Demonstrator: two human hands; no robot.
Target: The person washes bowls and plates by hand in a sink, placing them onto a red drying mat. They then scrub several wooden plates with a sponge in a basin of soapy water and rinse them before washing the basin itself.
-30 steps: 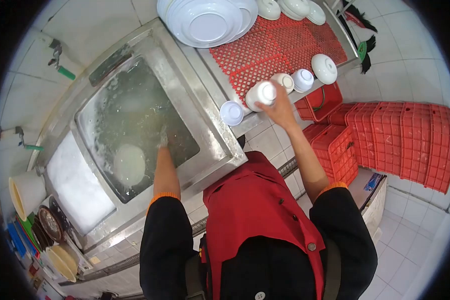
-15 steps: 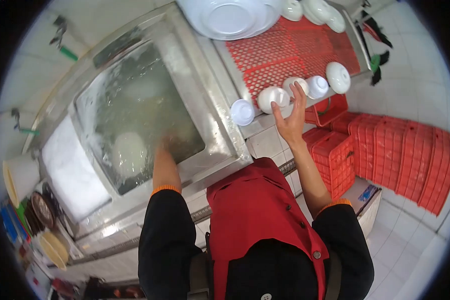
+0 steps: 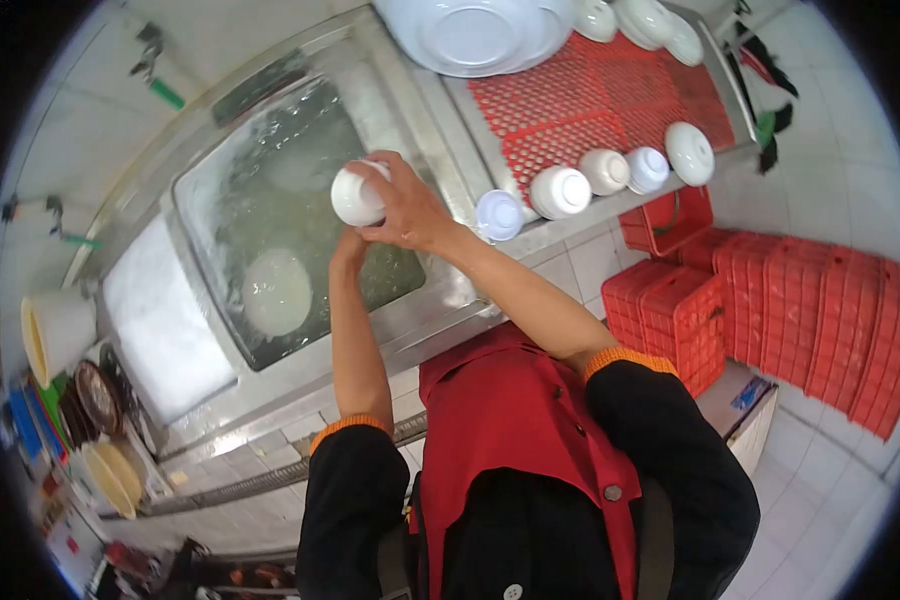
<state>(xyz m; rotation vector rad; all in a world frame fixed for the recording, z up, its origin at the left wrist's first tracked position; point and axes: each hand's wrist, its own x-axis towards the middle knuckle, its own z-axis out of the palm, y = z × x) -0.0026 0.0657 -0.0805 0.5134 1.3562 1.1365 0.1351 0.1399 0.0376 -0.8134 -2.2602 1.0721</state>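
Above the murky water of the metal sink [image 3: 440, 310], my right hand [image 3: 410, 205] grips a white bowl [image 3: 355, 197]. My left hand [image 3: 350, 247] is just below it, close against the bowl and the right hand; its fingers are mostly hidden. A pale round dish [image 3: 277, 292] lies under the water. On the ledge to the right, a small bluish-white cup [image 3: 499, 215], a white bowl [image 3: 560, 192], a cream bowl [image 3: 604, 171], another bluish-white cup [image 3: 647, 170] and a white bowl [image 3: 689, 154] stand in a row.
Large white plates [image 3: 470, 35] are stacked behind, beside a red perforated mat [image 3: 580, 95] with more bowls [image 3: 642, 22] at its far edge. Red crates [image 3: 810, 310] stand at the right. Two green-handled taps [image 3: 167, 94] are on the wall. White foam [image 3: 165, 325] fills the left compartment.
My right hand has moved left from the row of bowls to above the sink and now holds a white bowl. My left hand has come up out of the water beside it.
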